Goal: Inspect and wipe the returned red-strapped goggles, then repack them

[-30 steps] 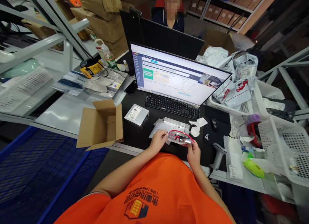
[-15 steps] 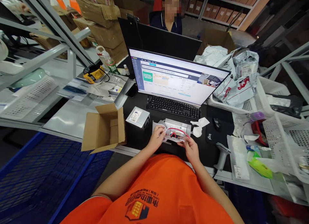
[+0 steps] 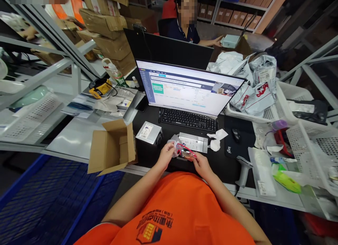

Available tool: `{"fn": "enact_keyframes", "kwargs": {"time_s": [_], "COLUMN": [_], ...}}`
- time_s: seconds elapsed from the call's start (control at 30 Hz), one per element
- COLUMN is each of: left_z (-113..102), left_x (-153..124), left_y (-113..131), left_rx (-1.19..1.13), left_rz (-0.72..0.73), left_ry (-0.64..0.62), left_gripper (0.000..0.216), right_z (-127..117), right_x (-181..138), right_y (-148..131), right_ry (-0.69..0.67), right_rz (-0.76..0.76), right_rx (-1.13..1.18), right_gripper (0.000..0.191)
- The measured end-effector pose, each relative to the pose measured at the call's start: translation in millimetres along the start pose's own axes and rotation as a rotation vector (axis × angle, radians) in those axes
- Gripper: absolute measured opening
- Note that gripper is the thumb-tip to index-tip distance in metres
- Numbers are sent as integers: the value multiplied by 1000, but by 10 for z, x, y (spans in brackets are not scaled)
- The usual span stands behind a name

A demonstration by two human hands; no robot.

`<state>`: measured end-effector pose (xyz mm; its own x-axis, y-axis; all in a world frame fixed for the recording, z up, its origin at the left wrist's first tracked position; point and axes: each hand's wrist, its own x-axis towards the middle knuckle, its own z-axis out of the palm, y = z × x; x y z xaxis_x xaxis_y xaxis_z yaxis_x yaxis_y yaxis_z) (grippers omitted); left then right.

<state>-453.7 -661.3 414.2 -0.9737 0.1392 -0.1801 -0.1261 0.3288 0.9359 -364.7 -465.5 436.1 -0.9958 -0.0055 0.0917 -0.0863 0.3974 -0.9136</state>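
A pair of red-framed glasses [image 3: 188, 154] is held low over the black desk mat, in front of my body. My right hand [image 3: 202, 164] pinches its right end. Around the left part of the glasses, my left hand [image 3: 166, 156] grips a crumpled translucent plastic bag [image 3: 173, 142]. Just behind the glasses lies a silver-grey open box [image 3: 196, 141]. A closed silver box [image 3: 149, 133] with a label stands left of my hands. Crumpled white tissue [image 3: 216, 141] rests to the right.
An open cardboard box [image 3: 100, 149] stands at the left desk edge. Behind my hands are a keyboard [image 3: 188, 120] and monitor [image 3: 190, 86]. On the right lie a mouse [image 3: 236, 134], barcode scanner [image 3: 243, 171] and white baskets [image 3: 303, 142]. A co-worker [image 3: 185, 31] sits opposite.
The plastic bag has bunched up leftward in my left hand, baring more of the glasses, whose right end has dipped. My right hand has shifted left. The co-worker's hand now holds a pale box.
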Motion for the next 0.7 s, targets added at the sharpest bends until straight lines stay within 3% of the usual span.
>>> {"fn": "enact_keyframes", "kwargs": {"time_s": [0.17,0.27,0.4,0.53,0.7], "left_z": [-216,-277,-136,58,-6], "left_x": [183,423,769,938,891], "left_y": [97,228,317,320,421], "left_rx": [171,279,408,495,451], "left_rz": [58,116,131,121,170], "left_ry": [-41,-177,-421,-544,-754], "left_gripper": [14,9,27,42,19], "right_z": [-56,-54,-29,-5,1], "right_x": [113,140,152,163,214], "right_y": [8,-21,-72,-78,-57], "right_ry": [-110,-169,-216,-216,-168], "right_rz": [-134,-187,-227,-212,-122], "right_rx": [-104,-134,-154,-148,-88], "right_gripper": [36,39,37,36,37]}}
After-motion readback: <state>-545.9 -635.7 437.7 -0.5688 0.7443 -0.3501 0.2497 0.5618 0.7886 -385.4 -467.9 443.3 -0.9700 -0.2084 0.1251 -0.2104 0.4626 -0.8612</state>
